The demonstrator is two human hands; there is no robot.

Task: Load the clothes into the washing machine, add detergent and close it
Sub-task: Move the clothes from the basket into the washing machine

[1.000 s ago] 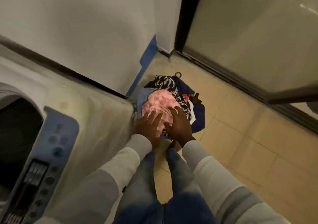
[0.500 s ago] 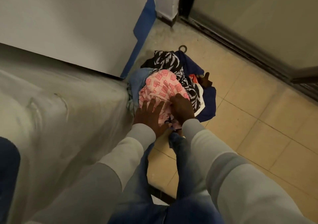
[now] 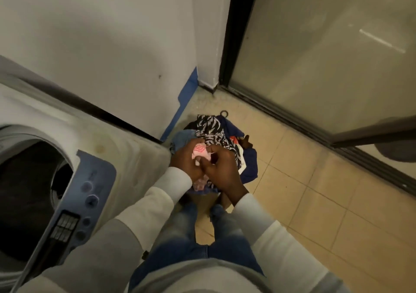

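A pile of clothes (image 3: 227,135) lies on the tiled floor beside the washing machine (image 3: 126,157), with a black-and-white patterned piece on top and dark blue cloth beneath. Bunched between both hands is a pink patterned garment (image 3: 201,152), raised above the pile. My left hand (image 3: 183,161) grips its left side. My right hand (image 3: 221,168) grips its right side with curled fingers. The machine's round drum opening (image 3: 29,191) gapes dark at the left, next to a blue control panel (image 3: 85,193).
A white wall (image 3: 101,44) with a blue strip (image 3: 182,110) stands behind the machine. A glass sliding door (image 3: 326,56) with a dark frame runs along the right. My jeans-clad legs (image 3: 180,225) stand close to the pile. Beige floor tiles (image 3: 315,202) spread to the right.
Both hands went from lying flat on the pink garment to gripping it, and it is now gathered into a small bundle lifted off the pile. The view swung back over the drum.
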